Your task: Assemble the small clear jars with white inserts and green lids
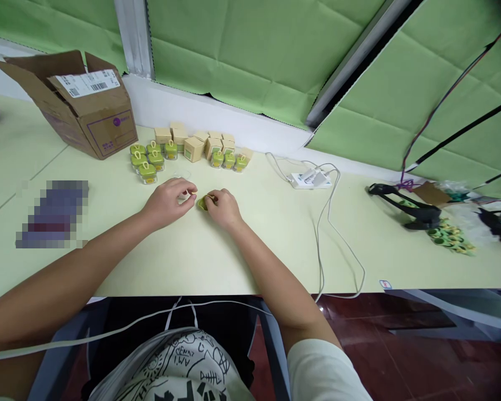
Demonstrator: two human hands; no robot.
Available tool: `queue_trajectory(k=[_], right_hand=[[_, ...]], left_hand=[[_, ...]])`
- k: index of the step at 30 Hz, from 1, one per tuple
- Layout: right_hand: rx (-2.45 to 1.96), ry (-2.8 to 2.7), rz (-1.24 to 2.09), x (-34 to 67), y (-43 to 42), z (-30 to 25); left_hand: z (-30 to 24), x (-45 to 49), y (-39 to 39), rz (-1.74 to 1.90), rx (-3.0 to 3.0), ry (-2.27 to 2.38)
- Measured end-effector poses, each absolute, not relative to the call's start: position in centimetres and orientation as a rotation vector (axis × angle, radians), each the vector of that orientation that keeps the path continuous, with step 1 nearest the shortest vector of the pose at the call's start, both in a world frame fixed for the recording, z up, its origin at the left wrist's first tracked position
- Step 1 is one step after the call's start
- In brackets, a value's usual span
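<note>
My left hand (170,201) is above the table, thumb and index finger pinched around a small pale-yellow piece that is mostly covered by the fingertips. Just to its right, my right hand (222,207) grips a green lid (202,204) near the table surface; part of the lid is hidden under the fingers. Beyond the hands stand several small clear jars with green lids and pale loops (147,172), in a group at the left. A few more green-lidded jars (229,161) stand at the right, in front of small kraft boxes (193,149).
An open cardboard box (96,117) stands at the back left. Blurred-out in the picture is a flat dark object (54,214) on the left. A white power strip (311,179) with trailing cables lies right of the hands. Black stands (417,209) and green-yellow items (451,236) sit far right.
</note>
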State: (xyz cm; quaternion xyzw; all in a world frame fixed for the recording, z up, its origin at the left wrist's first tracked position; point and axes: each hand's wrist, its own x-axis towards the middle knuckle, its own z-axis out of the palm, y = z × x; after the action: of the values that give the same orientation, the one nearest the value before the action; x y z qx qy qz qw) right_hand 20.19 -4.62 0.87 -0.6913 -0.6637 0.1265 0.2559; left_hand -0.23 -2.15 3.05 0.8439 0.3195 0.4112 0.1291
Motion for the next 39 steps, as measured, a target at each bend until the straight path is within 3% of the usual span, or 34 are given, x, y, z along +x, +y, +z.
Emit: queue_trajectory(k=[7, 13, 39], right_hand=[[-1.579, -1.572, 0.321, 20.0, -5.6, 2.2], [-1.194, -1.611, 0.64, 19.0, -6.6, 2.7], [-1.23, -1.482, 0.685, 18.9, -6.2, 2.3]], left_hand=[[2.6, -0.3, -1.9, 1.289, 2.375, 0.909], [2.8, -0.1, -2.1, 1.223, 2.374, 0.948], [3.0, 0.0, -2.3, 1.197, 2.25, 0.963]])
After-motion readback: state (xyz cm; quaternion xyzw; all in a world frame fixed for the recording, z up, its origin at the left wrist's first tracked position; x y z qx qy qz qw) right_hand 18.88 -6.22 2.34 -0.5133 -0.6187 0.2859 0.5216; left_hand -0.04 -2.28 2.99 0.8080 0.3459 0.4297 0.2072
